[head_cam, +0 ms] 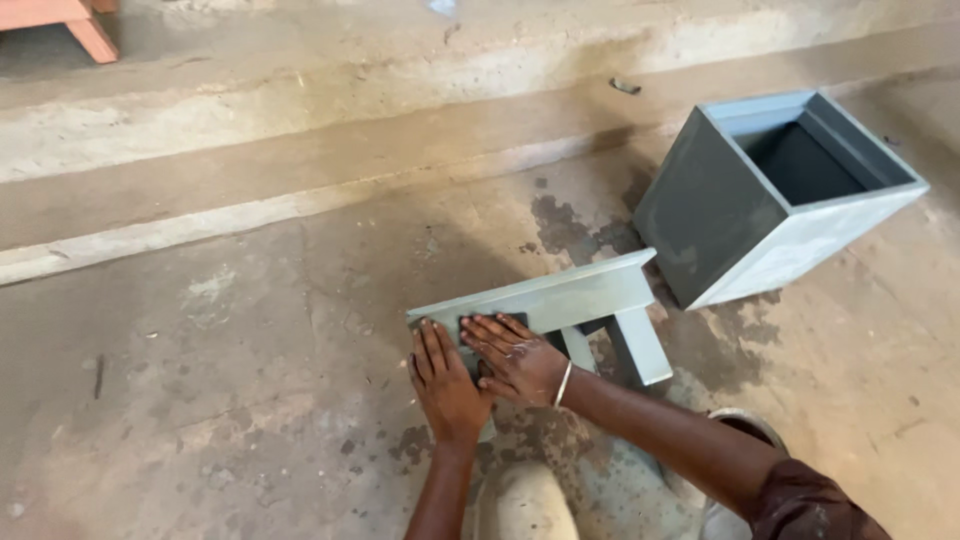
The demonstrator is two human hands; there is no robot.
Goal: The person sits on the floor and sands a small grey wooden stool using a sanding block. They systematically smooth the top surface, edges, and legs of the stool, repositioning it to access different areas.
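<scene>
Both my arms reach forward and down to the concrete floor (230, 380). My left hand (447, 382) lies flat, palm down, fingers together and pointing away from me, pressing on the near left end of a small grey-painted stool (560, 300). My right hand (515, 357) crosses in from the right, fingers spread and angled left, flat over a dark sheet (500, 322) that lies on the same end; neither hand grips anything. A thin bangle (564, 383) circles my right wrist. The stool lies on its side just ahead of my hands, its legs pointing toward me and to the right. One stool, one dark sheet. One grey open-topped box (745, 215) stands tilted beyond it, to the right and close to the stool's far end.
</scene>
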